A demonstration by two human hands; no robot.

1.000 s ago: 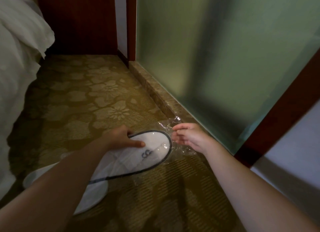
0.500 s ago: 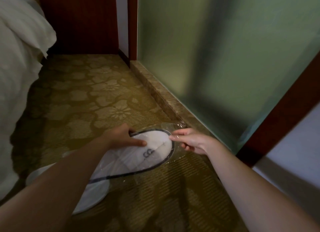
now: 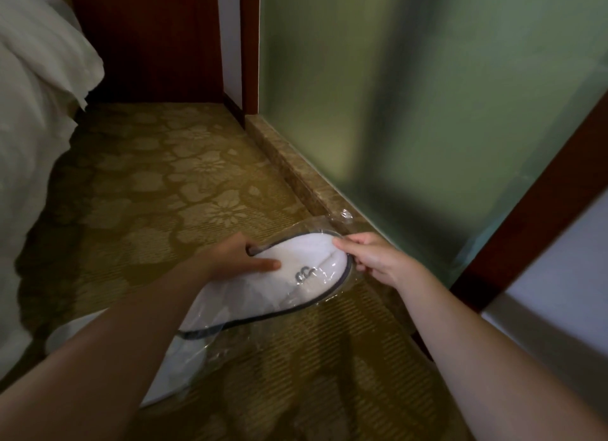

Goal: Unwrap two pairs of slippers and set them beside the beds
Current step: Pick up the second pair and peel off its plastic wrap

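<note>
A white slipper (image 3: 306, 276) with dark piping and a grey logo lies flat in a clear plastic wrapper (image 3: 342, 217), held just above the carpet. My left hand (image 3: 237, 259) grips the slipper's near side, thumb laid across its top. My right hand (image 3: 371, 256) pinches the wrapper at the slipper's toe end. Another white slipper (image 3: 177, 371) rests on the carpet below my left forearm, mostly hidden by the arm.
A bed with white linen (image 3: 36, 118) fills the left side. Patterned gold carpet (image 3: 171, 184) runs between the bed and a stone sill (image 3: 296, 177) under frosted green glass (image 3: 411, 95). Dark wood panelling (image 3: 148, 39) closes the far end.
My right hand moved from the loose wrapper end onto the slipper's toe and closed on the plastic. The wrapped slipper rose slightly and shifted right.
</note>
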